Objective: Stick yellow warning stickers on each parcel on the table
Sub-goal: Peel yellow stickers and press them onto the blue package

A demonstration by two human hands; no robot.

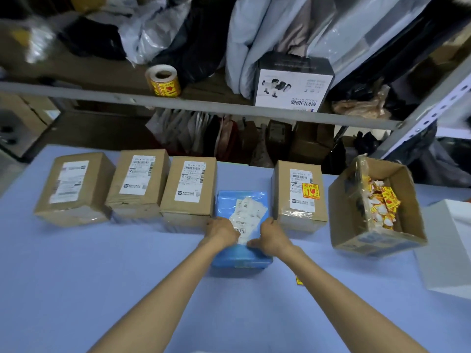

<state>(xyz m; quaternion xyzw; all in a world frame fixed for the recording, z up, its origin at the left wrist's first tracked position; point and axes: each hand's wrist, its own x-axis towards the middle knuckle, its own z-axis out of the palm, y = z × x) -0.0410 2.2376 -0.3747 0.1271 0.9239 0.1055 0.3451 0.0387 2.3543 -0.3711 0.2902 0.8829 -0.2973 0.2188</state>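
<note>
Parcels are lining the far side of the blue table (102, 276); only the right-hand carton (299, 192) is wearing a yellow sticker (311, 191). I'm pressing my left hand (222, 231) and right hand (271, 236), fingers flat and holding nothing, on the blue parcel (240, 253). Next I'm needing the loose sticker (299, 280) beside my right forearm.

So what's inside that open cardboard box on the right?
The open cardboard box holds a heap of little yellow, red and white stickers, piled against its far side, with clear plastic along the left wall. Whatever lies under the heap is covered.
</note>
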